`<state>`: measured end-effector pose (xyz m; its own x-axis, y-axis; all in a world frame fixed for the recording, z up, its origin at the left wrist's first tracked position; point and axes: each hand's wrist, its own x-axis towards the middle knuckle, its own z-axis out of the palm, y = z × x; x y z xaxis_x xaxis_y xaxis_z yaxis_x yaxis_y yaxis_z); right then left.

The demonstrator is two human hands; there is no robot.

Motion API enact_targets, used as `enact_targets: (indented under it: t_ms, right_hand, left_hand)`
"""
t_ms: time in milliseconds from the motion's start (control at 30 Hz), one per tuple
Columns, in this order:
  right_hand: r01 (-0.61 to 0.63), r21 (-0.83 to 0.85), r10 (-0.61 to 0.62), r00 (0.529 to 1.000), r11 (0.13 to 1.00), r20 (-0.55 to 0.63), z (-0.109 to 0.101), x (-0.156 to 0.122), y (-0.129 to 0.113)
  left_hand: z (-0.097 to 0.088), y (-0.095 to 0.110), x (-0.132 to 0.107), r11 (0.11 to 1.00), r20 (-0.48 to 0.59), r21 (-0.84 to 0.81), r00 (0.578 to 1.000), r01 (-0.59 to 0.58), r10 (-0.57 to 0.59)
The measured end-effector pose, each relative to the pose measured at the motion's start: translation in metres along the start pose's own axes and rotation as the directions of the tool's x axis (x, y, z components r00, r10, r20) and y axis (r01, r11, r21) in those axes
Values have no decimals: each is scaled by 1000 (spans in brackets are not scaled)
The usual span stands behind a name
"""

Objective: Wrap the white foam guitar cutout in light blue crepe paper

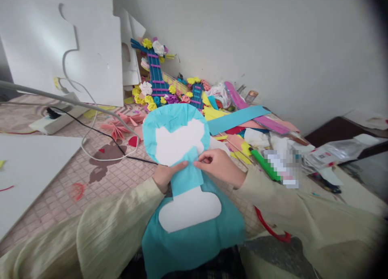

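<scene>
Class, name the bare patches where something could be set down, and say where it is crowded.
Bare: the pink tiled mat between the white board and the left hand, and the board. Crowded: paper flowers by the wall, scraps right of the right hand; both hands pinch the blue paper.

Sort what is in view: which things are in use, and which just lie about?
In use: left hand and right hand, both pinching the blue paper folded over the white cutout.
Lying about: paper flowers, power strip, green stick, red handle, white board.
</scene>
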<state>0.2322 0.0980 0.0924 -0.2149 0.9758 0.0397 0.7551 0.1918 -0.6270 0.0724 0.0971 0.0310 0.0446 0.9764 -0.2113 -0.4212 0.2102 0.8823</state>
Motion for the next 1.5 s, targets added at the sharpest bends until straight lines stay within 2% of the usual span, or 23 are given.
enact_targets:
  t_ms: [100,300,667,867,1067,1400,1500]
  right_hand:
    - [2,54,-1,1000,999,-26,0,1,2]
    - [-34,137,33,999,990,12,2,2,13]
    - [-25,228,32,999,973,-26,11,2,16]
    - [13,170,2,996,985,-88,16,1,19]
    - [97,14,-92,974,995,-206,15,-4,11]
    - [96,-13,-96,965,995,-245,20,-4,9]
    - [85,-20,-87,965,996,-249,20,-4,10]
  left_hand:
    - [0,1,0,999,-5,39,1000,0,0]
    - [-1,-1,1,996,-29,66,998,55,-54]
    - [-2,-2,0,996,24,21,996,85,-85]
    - [-2,-1,1,994,-20,31,994,108,-107]
    - [-2,0,1,999,6,51,1000,18,-19]
    - [-3,-1,3,995,-29,99,999,22,-19]
    - [-3,-1,2,994,-23,92,998,53,-51]
